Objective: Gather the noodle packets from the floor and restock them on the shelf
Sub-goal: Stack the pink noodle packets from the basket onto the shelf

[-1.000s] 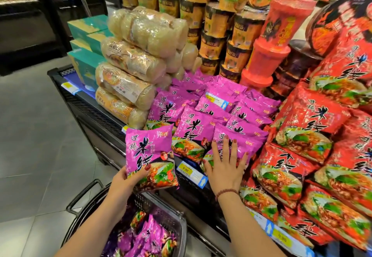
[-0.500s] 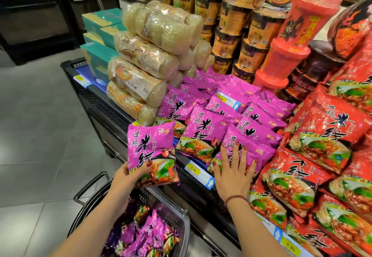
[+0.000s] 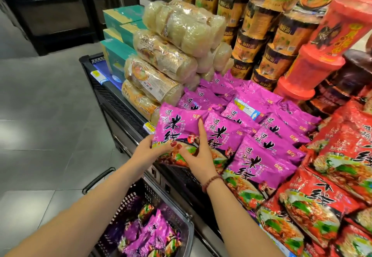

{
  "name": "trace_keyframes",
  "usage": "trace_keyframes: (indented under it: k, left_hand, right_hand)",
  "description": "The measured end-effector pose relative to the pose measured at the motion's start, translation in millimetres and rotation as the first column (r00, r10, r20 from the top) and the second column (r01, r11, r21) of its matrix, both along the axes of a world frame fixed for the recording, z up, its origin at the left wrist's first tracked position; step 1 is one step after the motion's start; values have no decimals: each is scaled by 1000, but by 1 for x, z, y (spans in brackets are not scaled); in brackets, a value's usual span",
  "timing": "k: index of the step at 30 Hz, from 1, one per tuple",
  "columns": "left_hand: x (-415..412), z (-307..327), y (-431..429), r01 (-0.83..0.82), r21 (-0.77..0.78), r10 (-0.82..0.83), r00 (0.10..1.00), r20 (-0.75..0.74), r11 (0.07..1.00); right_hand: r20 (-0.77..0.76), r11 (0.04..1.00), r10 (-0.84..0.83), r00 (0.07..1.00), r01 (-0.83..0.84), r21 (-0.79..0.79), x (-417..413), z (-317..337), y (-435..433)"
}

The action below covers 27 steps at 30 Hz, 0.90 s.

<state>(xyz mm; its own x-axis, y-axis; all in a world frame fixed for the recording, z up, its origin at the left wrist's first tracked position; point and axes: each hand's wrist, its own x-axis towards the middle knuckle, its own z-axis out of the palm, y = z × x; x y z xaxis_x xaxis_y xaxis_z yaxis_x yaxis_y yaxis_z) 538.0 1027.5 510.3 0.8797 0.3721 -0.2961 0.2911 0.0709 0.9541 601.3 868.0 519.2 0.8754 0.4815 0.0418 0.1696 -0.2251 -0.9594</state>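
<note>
Left hand: thumb lies on the printed face of a purple packet. The other fingers are behind it and hidden. The pinch sits at the lower left corner.

Right hand: thumb and forefinger are spread wide over the front, with the forefinger straight up the packet's right edge. The remaining fingers are out of sight, probably tucked behind that edge, so I read this as a hold too.

The packet is at centre frame, leaning back. Its lower end is over the front lip of the shelf and its right side overlaps the shelved row of the same purple kind. Not yet let go.

Handling, by judgement:
- Light, puffy pillow pack with a slick film skin.
- The noodle block inside is likely brittle, so no squeezing the middle.
- Best taken at the bottom corners or side seams, much as here, then slid in flat against its neighbour.

Outward:
- Red packets at lower right.
- Clear-wrapped noodle rolls at upper centre.
- Stacked cups at upper right.
- Basket at lower centre, below the shelf lip, holding spare packets still to go up.
- Grey floor at left.
</note>
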Motion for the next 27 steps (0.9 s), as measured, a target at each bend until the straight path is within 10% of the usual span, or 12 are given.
trace_keyframes:
  k: [5,9,12,18,27]
  left_hand:
    - [22,3,9,58,377,-146,967,207,924]
    - [40,-8,24,151,690,-348,925,155,708]
    - [59,-22,36,227,838,-467,883,38,496]
    - [86,-22,44,250,958,-588,800,-123,139]
    - [96,-35,39,199,977,-570,812,-122,75]
  right_hand:
    - [39,980,-200,979,199,28,11,-2,21]
    - [31,959,-274,961,276,-64,14,-16,36]
    - [315,874,-305,899,395,-282,11,-31,36]
    - [697,703,76,713,457,-545,38,-34,22]
    - [617,567,177,766,434,-701,58,-44,21]
